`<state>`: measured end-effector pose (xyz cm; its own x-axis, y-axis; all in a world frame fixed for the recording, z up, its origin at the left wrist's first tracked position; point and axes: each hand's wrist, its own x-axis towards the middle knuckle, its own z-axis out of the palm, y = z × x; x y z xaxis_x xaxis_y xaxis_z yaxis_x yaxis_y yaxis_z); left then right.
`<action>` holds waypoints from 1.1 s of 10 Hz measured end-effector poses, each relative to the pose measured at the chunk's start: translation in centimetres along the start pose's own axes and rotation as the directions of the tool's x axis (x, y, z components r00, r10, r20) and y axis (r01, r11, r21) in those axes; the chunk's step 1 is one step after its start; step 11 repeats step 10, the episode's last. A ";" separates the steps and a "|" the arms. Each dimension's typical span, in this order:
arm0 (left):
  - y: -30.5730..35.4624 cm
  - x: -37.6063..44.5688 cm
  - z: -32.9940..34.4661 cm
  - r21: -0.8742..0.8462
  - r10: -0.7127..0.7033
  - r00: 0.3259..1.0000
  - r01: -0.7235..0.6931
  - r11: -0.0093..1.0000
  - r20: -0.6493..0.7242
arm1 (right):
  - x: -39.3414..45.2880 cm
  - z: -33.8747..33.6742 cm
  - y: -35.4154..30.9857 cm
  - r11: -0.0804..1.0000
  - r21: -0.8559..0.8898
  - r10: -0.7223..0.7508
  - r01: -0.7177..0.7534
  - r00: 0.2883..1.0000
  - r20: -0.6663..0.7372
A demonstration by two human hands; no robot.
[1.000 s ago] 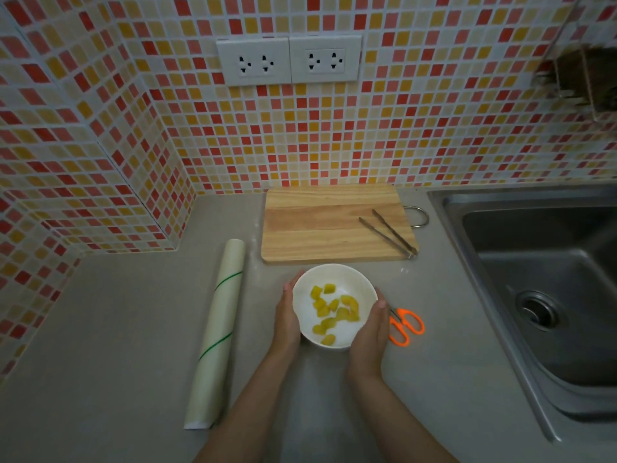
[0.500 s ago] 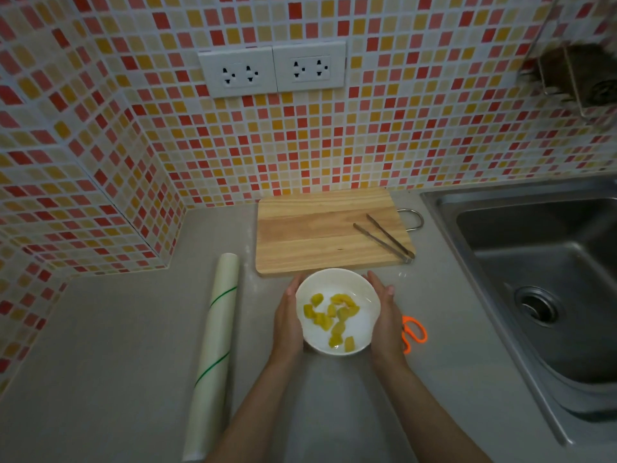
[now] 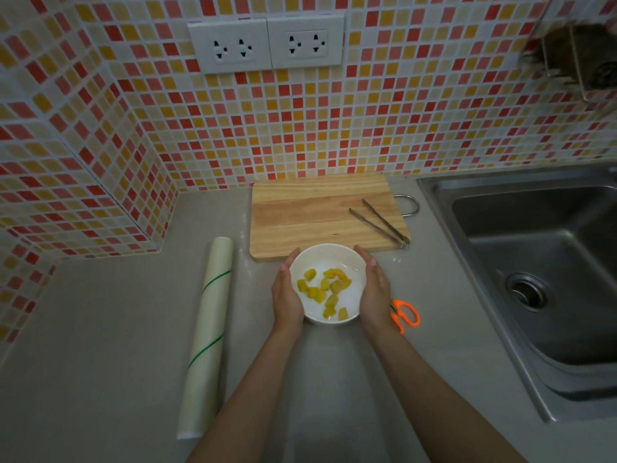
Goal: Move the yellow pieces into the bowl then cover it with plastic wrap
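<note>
A white bowl stands on the grey counter just in front of the cutting board. Several yellow pieces lie inside it. A thin shiny film with faint creases seems to stretch over its top. My left hand lies flat against the bowl's left side, fingers pointing away from me. My right hand presses the right side in the same way. The plastic wrap roll, pale with green lines, lies lengthwise to the left, apart from both hands.
A wooden cutting board lies behind the bowl with metal tongs on its right part. Orange scissors lie just right of my right hand. A steel sink fills the right side. Tiled walls close off the back and left.
My hands slid from cupping the bowl's near side to lying along its left and right sides, fingers straighter. The bowl stayed in place.
</note>
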<state>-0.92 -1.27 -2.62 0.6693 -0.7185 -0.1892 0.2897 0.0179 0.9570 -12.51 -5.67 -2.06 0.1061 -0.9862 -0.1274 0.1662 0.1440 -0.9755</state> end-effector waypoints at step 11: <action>4.5 2.2 -0.1 0.389 0.121 0.991 -0.134 0.912 0.059 | 3.5 0.8 -4.8 0.985 -0.168 -0.044 0.047 0.999 0.022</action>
